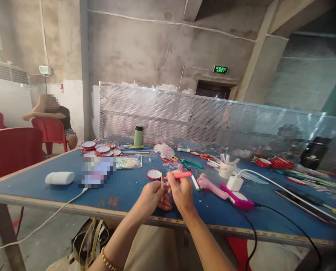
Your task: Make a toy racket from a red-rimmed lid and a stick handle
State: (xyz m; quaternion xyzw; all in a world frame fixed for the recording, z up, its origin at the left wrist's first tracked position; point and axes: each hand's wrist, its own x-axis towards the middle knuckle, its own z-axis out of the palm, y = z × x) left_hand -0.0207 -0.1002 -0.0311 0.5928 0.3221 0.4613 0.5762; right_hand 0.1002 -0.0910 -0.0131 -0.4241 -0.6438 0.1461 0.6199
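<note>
The left hand pinches a slim strip upright between thumb and fingers, its top green with red and white below; the right hand grips a red marker like a pen, lying nearly level and pointing at the strip; whether its tip touches is too small to tell. Both hands are close together above the near edge of a blue table; just beyond the strip lies a round disc with a red rim.

To the right of the hands are a white marker with a green end, a pink handheld device, a magenta box and a paper cup holding pens; farther right stands a black flask. To the left are a blurred-out phone on a white cable and a white bottle on its side; behind them, red-rimmed discs lie piled, near an upright green bottle; beyond the table runs a perforated metal screen; at far left, a person sits on a red chair.
</note>
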